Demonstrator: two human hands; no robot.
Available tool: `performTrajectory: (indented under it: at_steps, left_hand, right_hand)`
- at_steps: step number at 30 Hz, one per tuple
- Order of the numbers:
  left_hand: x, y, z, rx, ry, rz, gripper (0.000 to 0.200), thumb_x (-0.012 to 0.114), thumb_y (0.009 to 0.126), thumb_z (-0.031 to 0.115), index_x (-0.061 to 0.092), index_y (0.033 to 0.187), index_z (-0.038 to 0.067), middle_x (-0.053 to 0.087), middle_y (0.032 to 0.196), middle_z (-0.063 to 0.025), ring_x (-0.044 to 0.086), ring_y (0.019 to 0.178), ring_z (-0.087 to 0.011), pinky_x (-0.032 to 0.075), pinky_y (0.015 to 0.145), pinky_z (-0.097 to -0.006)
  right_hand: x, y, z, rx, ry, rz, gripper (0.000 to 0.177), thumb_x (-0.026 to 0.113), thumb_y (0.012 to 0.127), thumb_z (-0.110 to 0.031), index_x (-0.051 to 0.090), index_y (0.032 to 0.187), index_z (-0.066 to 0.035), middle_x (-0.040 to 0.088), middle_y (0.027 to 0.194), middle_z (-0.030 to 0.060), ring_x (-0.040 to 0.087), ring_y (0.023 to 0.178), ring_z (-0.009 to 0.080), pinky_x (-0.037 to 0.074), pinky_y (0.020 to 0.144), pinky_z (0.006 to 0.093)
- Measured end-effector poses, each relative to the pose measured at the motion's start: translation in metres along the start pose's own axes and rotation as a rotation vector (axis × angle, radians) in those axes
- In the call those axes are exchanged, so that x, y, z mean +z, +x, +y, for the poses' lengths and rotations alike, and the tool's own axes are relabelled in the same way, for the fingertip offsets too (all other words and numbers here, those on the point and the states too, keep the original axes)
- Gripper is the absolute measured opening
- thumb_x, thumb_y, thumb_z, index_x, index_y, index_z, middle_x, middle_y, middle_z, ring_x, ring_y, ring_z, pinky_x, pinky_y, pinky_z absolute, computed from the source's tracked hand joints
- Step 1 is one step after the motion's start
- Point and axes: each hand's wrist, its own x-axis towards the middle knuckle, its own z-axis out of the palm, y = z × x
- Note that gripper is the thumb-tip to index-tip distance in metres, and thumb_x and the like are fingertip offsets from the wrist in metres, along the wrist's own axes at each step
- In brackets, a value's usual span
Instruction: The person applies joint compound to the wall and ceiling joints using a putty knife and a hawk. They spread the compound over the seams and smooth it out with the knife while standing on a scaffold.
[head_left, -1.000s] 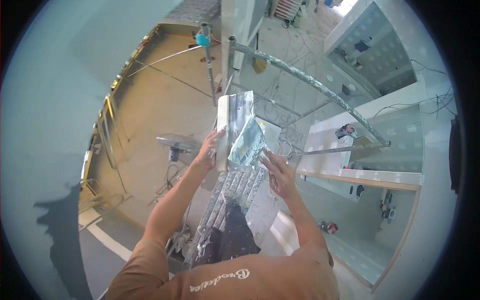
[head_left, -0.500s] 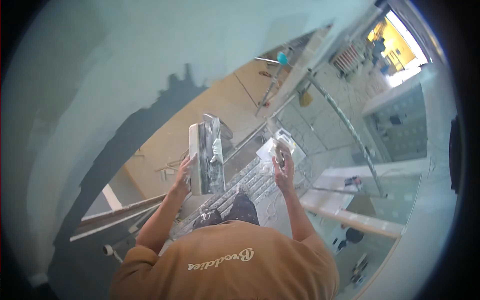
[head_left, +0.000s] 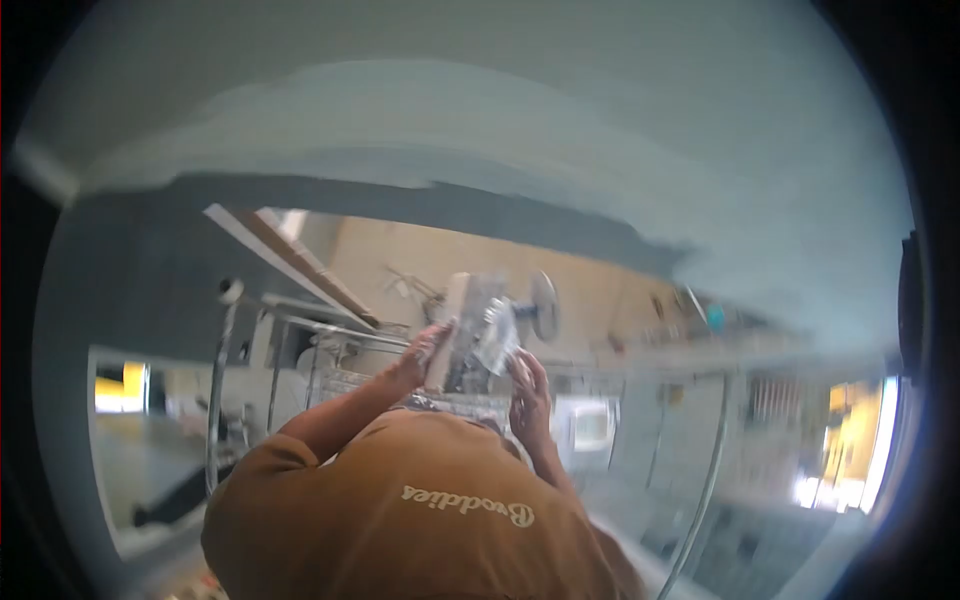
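In the head view my left hand (head_left: 430, 350) is closed around the pale edge of a wide, long-bladed plastering knife (head_left: 462, 325). White plaster is smeared along its metal face. My right hand (head_left: 532, 395) is close beside it, fingers bent round a smaller plaster-smeared scraper (head_left: 495, 343), which overlaps the wide blade in this view. Motion blurs both tools, and the scraper's handle is mostly hidden by my fingers. Above them curves a ceiling (head_left: 400, 95) with a pale, freshly coated band, bordered by darker grey.
Metal scaffold rails stand at left (head_left: 218, 380) and right (head_left: 712, 470). Ahead is a bare tan wall (head_left: 590, 270), with a round disc-shaped object (head_left: 545, 305) in front of it. A small teal object (head_left: 715, 318) appears further right. Bright openings lie at both sides.
My view has swung round, so the grey border now runs across. My right hand has moved in from the right, bringing the scraper to the wide blade.
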Motion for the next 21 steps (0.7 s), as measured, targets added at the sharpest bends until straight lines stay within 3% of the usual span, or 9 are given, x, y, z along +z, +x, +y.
performTrajectory:
  at_steps: [2, 5, 7, 8, 10, 15, 17, 18, 21]
  left_hand:
    - [-0.001, -0.029, 0.009, 0.143, -0.083, 0.013, 0.036, 0.056, 0.101, 0.041, 0.062, 0.118, 0.01, 0.068, 0.091, -0.0018, 0.067, 0.078, -0.0133, 0.058, 0.072, -0.0285]
    - [-0.04, -0.09, 0.033, 0.251, 0.047, 0.207, 0.037, 0.055, 0.102, 0.036, 0.059, 0.13, 0.011, 0.068, 0.108, -0.0032, 0.066, 0.095, -0.0103, 0.056, 0.08, -0.0255]
    - [-0.095, -0.115, 0.026, 0.858, 0.637, 0.14, 0.04, 0.058, 0.101, 0.029, 0.055, 0.136, 0.01, 0.066, 0.118, -0.0025, 0.064, 0.102, -0.0097, 0.054, 0.085, -0.0253]
    - [-0.095, -0.156, 0.042, 0.898, 0.329, -0.037, 0.043, 0.058, 0.101, 0.024, 0.051, 0.141, 0.01, 0.063, 0.118, 0.0005, 0.063, 0.103, -0.0084, 0.053, 0.089, -0.0258]
    - [-0.147, -0.169, 0.021, 1.005, -0.007, 0.258, 0.043, 0.056, 0.101, 0.022, 0.049, 0.141, 0.009, 0.062, 0.118, -0.0012, 0.06, 0.107, -0.0101, 0.05, 0.091, -0.0289]
    - [-0.158, -0.273, 0.094, 1.153, 0.215, 1.195, 0.041, 0.052, 0.103, 0.029, 0.052, 0.132, 0.0, 0.061, 0.114, -0.0115, 0.058, 0.107, -0.0223, 0.045, 0.093, -0.0362]
    - [-0.169, -0.297, 0.103, 1.141, 0.409, 1.501, 0.043, 0.05, 0.104, 0.029, 0.05, 0.131, -0.005, 0.061, 0.113, -0.0172, 0.058, 0.106, -0.028, 0.044, 0.094, -0.0381]
    - [-0.177, -0.301, 0.109, 1.259, 0.444, 1.545, 0.044, 0.048, 0.104, 0.028, 0.05, 0.129, -0.008, 0.06, 0.113, -0.0233, 0.058, 0.106, -0.0355, 0.043, 0.095, -0.0412]
    - [-0.197, -0.31, 0.106, 1.29, 0.612, 1.626, 0.043, 0.048, 0.104, 0.027, 0.05, 0.127, -0.009, 0.059, 0.113, -0.0242, 0.056, 0.103, -0.0368, 0.042, 0.095, -0.0407]
  right_hand:
    - [0.027, 0.008, 0.011, 0.003, 0.114, 0.007, 0.068, 0.043, 0.074, 0.012, 0.057, 0.139, -0.005, 0.048, 0.143, 0.0217, 0.051, 0.13, 0.04, 0.045, 0.106, 0.0443]
    - [0.059, 0.022, 0.032, -0.065, -0.166, -0.218, 0.071, 0.046, 0.073, 0.011, 0.056, 0.141, -0.009, 0.05, 0.141, 0.0186, 0.05, 0.128, 0.0385, 0.05, 0.093, 0.042]
    - [0.091, 0.038, 0.02, -0.275, -0.029, -0.153, 0.066, 0.049, 0.08, 0.01, 0.053, 0.143, -0.006, 0.052, 0.136, 0.0149, 0.059, 0.112, 0.0304, 0.052, 0.083, 0.0378]
    - [0.104, 0.043, 0.024, -0.305, -0.025, -0.178, 0.066, 0.049, 0.08, 0.01, 0.053, 0.143, -0.006, 0.052, 0.136, 0.0149, 0.059, 0.112, 0.0304, 0.052, 0.083, 0.0378]
    - [0.135, 0.053, 0.034, 0.356, 0.599, -0.466, 0.05, 0.051, 0.092, 0.002, 0.052, 0.141, -0.005, 0.057, 0.124, 0.0106, 0.061, 0.093, 0.0199, 0.05, 0.073, 0.0318]
    - [0.167, 0.121, -0.08, 0.626, 1.153, -0.827, 0.037, 0.059, 0.099, -0.014, 0.053, 0.132, -0.002, 0.063, 0.106, 0.005, 0.059, 0.083, 0.0138, 0.048, 0.068, 0.0285]
    - [0.18, 0.138, -0.117, 0.788, 1.118, -0.919, 0.037, 0.06, 0.098, -0.014, 0.052, 0.131, 0.0, 0.062, 0.108, 0.0056, 0.059, 0.083, 0.014, 0.05, 0.07, 0.029]
    - [0.192, 0.144, -0.136, 0.768, 1.148, -1.033, 0.036, 0.06, 0.098, -0.014, 0.052, 0.13, 0.0, 0.062, 0.107, 0.0056, 0.06, 0.084, 0.0145, 0.05, 0.071, 0.0292]
    - [0.222, 0.145, -0.169, 0.765, 1.151, -1.188, 0.032, 0.061, 0.098, -0.013, 0.053, 0.127, -0.002, 0.061, 0.102, 0.0044, 0.06, 0.085, 0.0151, 0.051, 0.072, 0.0295]
